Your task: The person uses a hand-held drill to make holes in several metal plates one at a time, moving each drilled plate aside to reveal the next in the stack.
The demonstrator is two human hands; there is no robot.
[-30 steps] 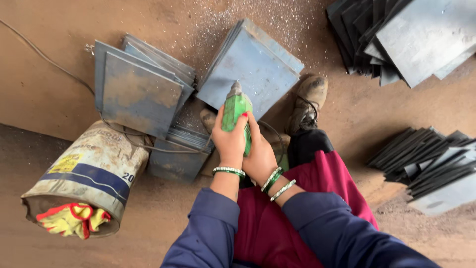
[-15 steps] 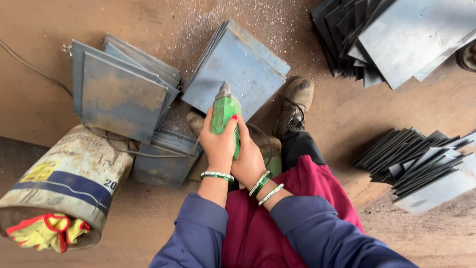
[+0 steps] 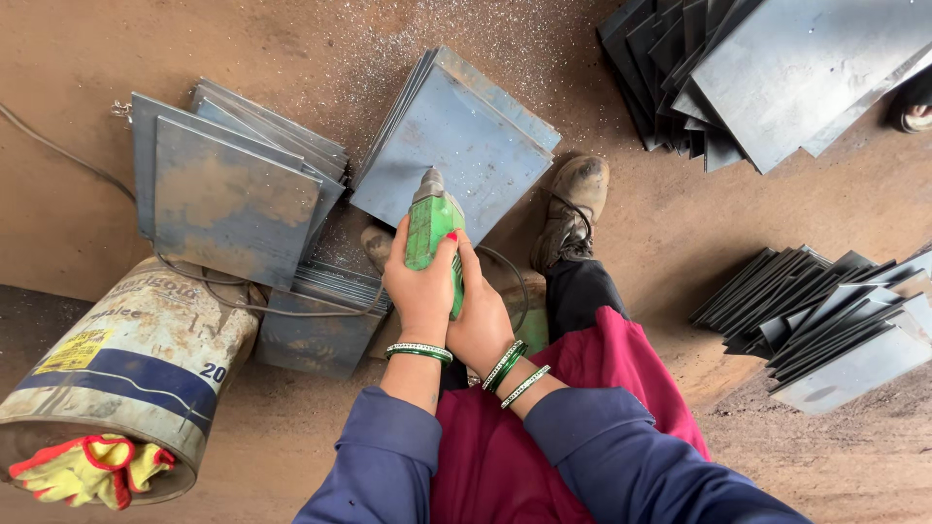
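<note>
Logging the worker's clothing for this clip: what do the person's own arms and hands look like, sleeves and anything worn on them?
Both arms are in long dark blue sleeves that end short of the wrists. The left hand is bare, with one green and white bangle at the wrist and red polish on a nail. The right hand is bare too, with several green and silvery bangles stacked at its wrist. No gloves are worn.

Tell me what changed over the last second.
Very little. Both hands, left hand and right hand, keep their grip on the green power drill, pointed down at the metal plates. Only the head camera drifted, sliding the scene slightly. Plates, bucket with gloves and boots stayed put.
</note>
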